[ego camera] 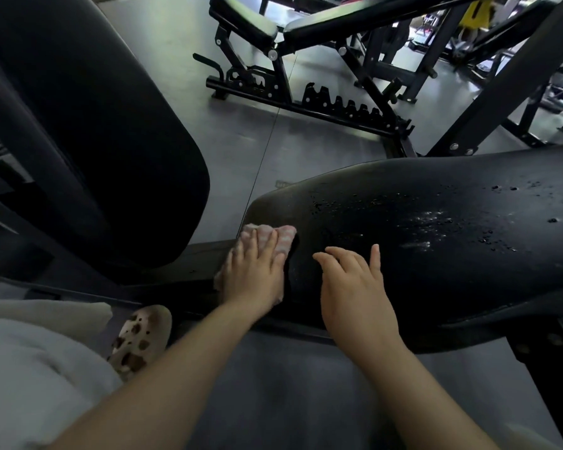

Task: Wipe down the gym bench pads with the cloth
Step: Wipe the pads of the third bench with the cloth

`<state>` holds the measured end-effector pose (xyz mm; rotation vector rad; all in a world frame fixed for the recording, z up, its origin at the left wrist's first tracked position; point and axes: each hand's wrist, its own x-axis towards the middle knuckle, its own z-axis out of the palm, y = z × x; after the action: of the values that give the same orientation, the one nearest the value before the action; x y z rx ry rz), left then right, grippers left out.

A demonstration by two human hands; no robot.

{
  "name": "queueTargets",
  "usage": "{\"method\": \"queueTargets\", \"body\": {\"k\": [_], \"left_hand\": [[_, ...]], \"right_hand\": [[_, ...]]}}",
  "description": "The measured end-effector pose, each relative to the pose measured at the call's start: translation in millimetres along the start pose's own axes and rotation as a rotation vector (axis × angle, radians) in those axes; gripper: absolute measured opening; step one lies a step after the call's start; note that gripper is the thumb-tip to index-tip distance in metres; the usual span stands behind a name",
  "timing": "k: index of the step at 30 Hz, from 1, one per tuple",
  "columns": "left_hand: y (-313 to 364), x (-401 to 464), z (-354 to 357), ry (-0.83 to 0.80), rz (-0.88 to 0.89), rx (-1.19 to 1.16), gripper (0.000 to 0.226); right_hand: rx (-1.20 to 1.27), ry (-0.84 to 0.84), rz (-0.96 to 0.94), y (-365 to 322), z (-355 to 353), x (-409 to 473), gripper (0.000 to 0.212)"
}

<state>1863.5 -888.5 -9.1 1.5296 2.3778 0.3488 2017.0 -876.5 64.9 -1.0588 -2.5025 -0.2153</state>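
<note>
A long black bench pad (436, 228) stretches from the middle to the right edge, dotted with water droplets. At its left end lies a pink and white striped cloth (285, 235). My left hand (254, 274) lies flat on the cloth with straight fingers, pressing it against the pad's left end. My right hand (355, 287) rests on the pad just to the right, fingers loosely spread, holding nothing. A second black pad (104, 141), tilted upward, fills the upper left.
Another adjustable bench (306, 92) with a black steel frame stands on the grey floor behind. A slanted black frame post (501, 86) rises at the right. My spotted shoe (140, 339) is on the floor at the lower left.
</note>
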Motion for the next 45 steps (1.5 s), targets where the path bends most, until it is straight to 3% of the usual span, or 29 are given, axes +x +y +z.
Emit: {"method": "queueTargets", "body": {"k": [4,5,9,15,18,21,23,27,34,39,45], "left_hand": [[54,-43,2,0.165,0.136,-0.146,0.065],[62,-50,-2,0.145,0.189,-0.158,0.063],[51,-47,-11,0.152,0.367,-0.045,0.063],[-12,7,-2,0.044,-0.050,-0.217,0.054],[0,-4,3,0.093,-0.157,-0.202,0.053],[45,-37,-3,0.173,-0.030,-0.132,0.064],[60,-45,-7,0.137,0.105,-0.122,0.072],[53,0,-25,-0.023,0.159,-0.088,0.053],[12,71,-31,-0.061,-0.042,-0.221,0.052],[2,97,-35,-0.076,-0.200,-0.353,0.052],[17,116,-44,-0.095,-0.182,-0.271,0.051]], "right_hand": [[0.377,0.017,0.133,2,-15,2,0.040],[0.445,0.025,0.164,3,-18,1,0.041],[0.515,0.022,0.184,2,-23,0,0.038],[0.364,-0.127,0.143,5,-17,-5,0.034],[0.379,-0.110,0.144,7,-17,-5,0.033],[0.417,-0.062,0.174,5,-17,-4,0.035],[0.410,-0.020,0.179,4,-18,-4,0.037],[0.326,-0.032,0.208,3,-14,-2,0.029],[0.017,0.046,0.129,3,3,-1,0.033],[-0.060,0.059,0.110,3,7,-2,0.044],[-0.100,0.037,0.103,2,6,-2,0.046]]}}
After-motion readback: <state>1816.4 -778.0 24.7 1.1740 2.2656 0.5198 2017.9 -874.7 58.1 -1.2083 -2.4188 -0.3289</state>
